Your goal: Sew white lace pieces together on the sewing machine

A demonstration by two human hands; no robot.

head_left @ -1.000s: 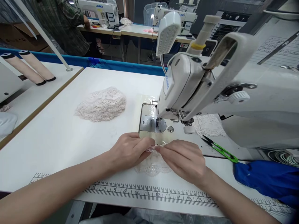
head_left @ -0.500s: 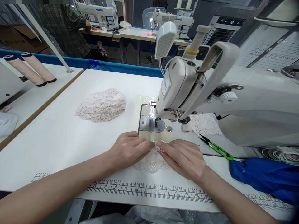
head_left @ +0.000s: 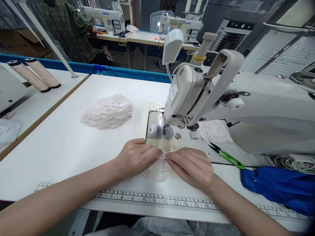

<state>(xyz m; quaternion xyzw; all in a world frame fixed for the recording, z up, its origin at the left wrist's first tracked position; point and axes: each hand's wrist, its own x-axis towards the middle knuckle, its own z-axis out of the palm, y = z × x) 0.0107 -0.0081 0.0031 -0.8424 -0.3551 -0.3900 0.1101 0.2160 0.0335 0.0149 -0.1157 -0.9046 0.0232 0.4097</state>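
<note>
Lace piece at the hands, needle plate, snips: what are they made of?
The lace piece: off-white openwork textile, matte; its holes and scalloped edge show. The fibre cannot be told. The needle plate: bare metal, likely steel, shiny; it reflects light. The snips: dark metal blades, and a green handle that looks like glossy plastic or painted metal.

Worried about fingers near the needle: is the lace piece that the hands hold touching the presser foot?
Apart. The head view shows a strip of bare, glossy machine bed between the lace piece and the presser foot.
</note>
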